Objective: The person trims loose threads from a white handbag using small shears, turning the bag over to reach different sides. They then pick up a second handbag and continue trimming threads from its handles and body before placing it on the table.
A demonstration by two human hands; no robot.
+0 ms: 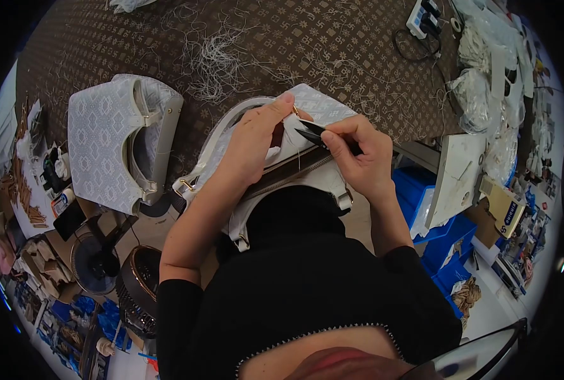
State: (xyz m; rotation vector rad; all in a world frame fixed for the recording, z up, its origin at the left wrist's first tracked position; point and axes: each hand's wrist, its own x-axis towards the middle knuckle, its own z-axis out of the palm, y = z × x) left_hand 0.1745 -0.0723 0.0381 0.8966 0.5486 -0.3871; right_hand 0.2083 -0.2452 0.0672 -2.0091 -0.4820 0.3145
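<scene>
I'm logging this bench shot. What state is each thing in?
Left hand: pinching the fabric of the held bag.
Right hand: gripping the snips.
Snips: tip at the bag by the left fingertips; open or closed, cannot tell.
Held bag: white, zipper side towards the person.
Second bag: lying on the table, untouched.
Thread scraps: loose on the table.

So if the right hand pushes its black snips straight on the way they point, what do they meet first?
Probably the left hand's fingertips pinching the white bag; the snips in the right hand point there, though depth is unclear.
</scene>
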